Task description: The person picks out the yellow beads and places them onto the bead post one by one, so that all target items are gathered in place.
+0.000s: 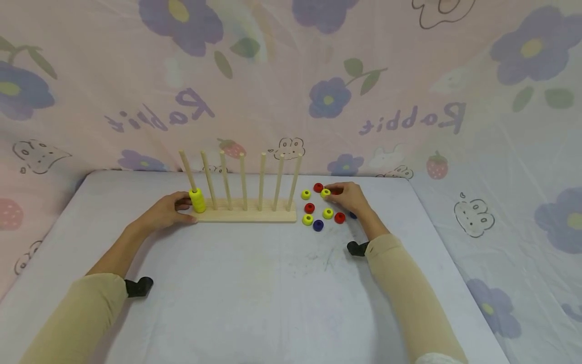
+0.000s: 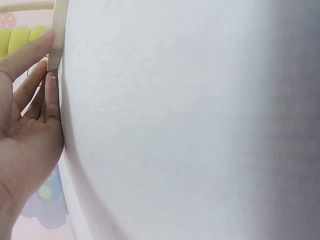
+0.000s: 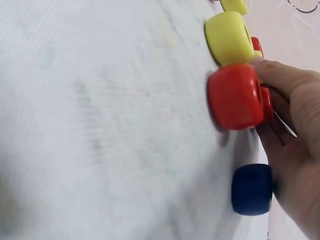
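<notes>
A wooden peg stand [image 1: 247, 216] with several upright rods stands on the white table. Yellow beads [image 1: 197, 200] are stacked on its leftmost rod. My left hand [image 1: 167, 210] holds the left end of the stand's base, and in the left wrist view its thumb and fingertips meet the base's corner [image 2: 56, 57]. To the right of the stand, my right hand [image 1: 347, 196] pinches a yellow bead [image 1: 325, 193] between thumb and fingers. A red bead [image 1: 318, 187] lies just beyond that one. In the right wrist view, a nearer red bead [image 3: 235, 97] partly hides the fingertips.
Loose beads lie around the right hand: a yellow bead [image 1: 328, 213], a red bead [image 1: 339, 218], a dark blue bead [image 1: 318, 225] and several others. A patterned cloth [image 1: 273, 91] hangs behind the table [image 1: 236, 293]. Black wrist mounts [image 1: 140, 287] sit at both sleeves.
</notes>
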Action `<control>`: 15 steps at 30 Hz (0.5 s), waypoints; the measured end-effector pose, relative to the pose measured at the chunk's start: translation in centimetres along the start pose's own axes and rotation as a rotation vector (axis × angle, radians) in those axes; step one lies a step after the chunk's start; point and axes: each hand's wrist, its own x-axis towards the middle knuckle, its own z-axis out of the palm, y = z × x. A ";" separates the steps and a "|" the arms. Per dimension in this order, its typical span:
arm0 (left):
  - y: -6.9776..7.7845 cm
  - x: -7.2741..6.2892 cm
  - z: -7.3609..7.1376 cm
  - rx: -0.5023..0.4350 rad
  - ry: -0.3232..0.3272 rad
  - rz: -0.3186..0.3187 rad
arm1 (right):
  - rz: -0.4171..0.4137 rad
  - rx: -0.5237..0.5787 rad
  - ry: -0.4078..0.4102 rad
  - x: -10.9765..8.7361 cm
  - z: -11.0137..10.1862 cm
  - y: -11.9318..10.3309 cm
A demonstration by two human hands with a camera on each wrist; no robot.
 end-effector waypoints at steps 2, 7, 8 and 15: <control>-0.1 0.0 0.1 -0.002 -0.002 -0.003 | 0.012 -0.005 0.001 0.0 0.1 0.1; -0.3 -0.1 0.3 -0.008 -0.008 -0.004 | 0.024 0.014 -0.003 -0.1 0.3 0.2; -0.3 -0.1 0.3 -0.008 -0.007 -0.006 | 0.023 0.021 0.001 -0.1 0.2 0.2; 0.0 0.0 0.0 -0.008 0.000 -0.002 | -0.002 0.062 0.058 0.0 -0.3 0.0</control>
